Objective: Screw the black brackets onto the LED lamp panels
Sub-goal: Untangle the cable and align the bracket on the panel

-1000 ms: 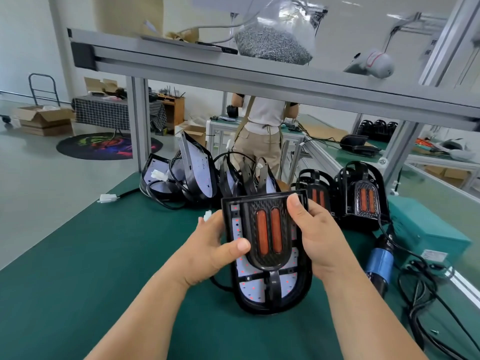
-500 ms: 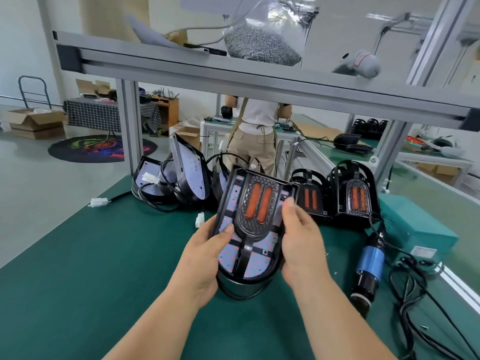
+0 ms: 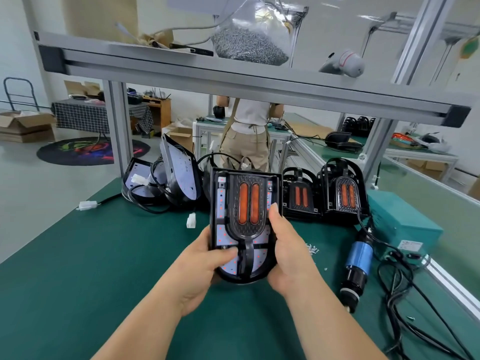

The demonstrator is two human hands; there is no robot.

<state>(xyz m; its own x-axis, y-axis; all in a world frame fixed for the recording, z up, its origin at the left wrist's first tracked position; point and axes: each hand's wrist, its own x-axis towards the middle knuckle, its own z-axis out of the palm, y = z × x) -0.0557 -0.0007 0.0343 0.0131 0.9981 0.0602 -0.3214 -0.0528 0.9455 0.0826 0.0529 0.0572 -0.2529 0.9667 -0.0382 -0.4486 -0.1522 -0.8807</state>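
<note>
The left hand [image 3: 205, 258] clasped the lower left edge of the LED lamp panel [image 3: 221, 203], its thumb laid across the white board and its fingers hidden behind. The right hand [image 3: 288, 253] clasped the opposite edge, thumb running up the rim and fingers wrapped out of sight at the back.

The panel was a D-shaped tray with a glossy black plastic rim and a pale board dotted with small red points. The black bracket [image 3: 246, 258] lay on its face: a matte arched shield with a textured surface around two long orange strips [image 3: 249, 202], narrowing to a stem that ran to the curved end, with thin cross ribs.

The panel was held above the green mat [image 3: 104, 255] in the middle of the bench, face tilted toward the camera. Its long axis ran away from the person, with the square end farthest and highest and the rounded end low between the wrists.

Behind it, two panels with brackets [image 3: 346, 193] stood upright on the right, and bare panels [image 3: 179, 172] with black leads leaned on the left. A white connector [image 3: 191, 220] lay just left of the held panel. Loose screws [image 3: 311, 248] lay on the mat just right of the right hand, and beyond them lay a blue-bodied electric screwdriver [image 3: 359, 255] with coiled black cables [image 3: 405, 294].
</note>
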